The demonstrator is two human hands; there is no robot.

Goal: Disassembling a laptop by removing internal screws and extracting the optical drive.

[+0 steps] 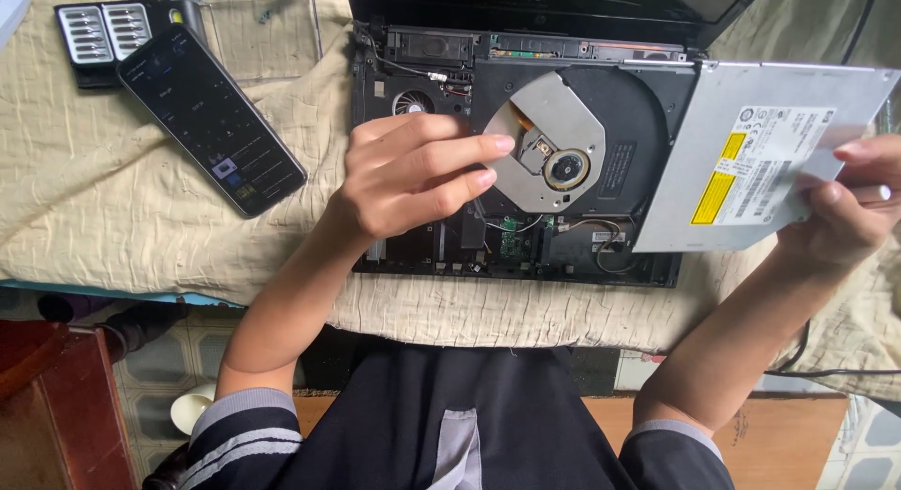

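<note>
Fingers (469, 161) of the left hand (404, 176) are held together and stretched out over the opened laptop base (413, 77), their tips resting at the edge of the silver plate of the optical drive tray (554, 138); nothing is gripped by them. Whether the tips press on the plate or only hover at it cannot be told. Fingers (859, 152) of the right hand (840, 213) are closed on the right end of the optical drive's metal cover (751, 152), which is held tilted above the right part of the laptop base and bears a white label with a yellow panel.

The black tray with its round spindle hub (566, 168) lies within the laptop base, near the base's middle. A small fan (413, 102) is seen toward the upper left corner of the base, and a green circuit board (511, 237) with wires sits near its front edge. The base rests on a wrinkled cream cloth (113, 208) spread over the table.

Toward the cloth's upper left corner a black smartphone (211, 119) lies slanted, touching a screwdriver bit set (103, 30) and just beside a clear plastic lid (263, 35). A black cable (826, 368) runs past the table's right edge.
</note>
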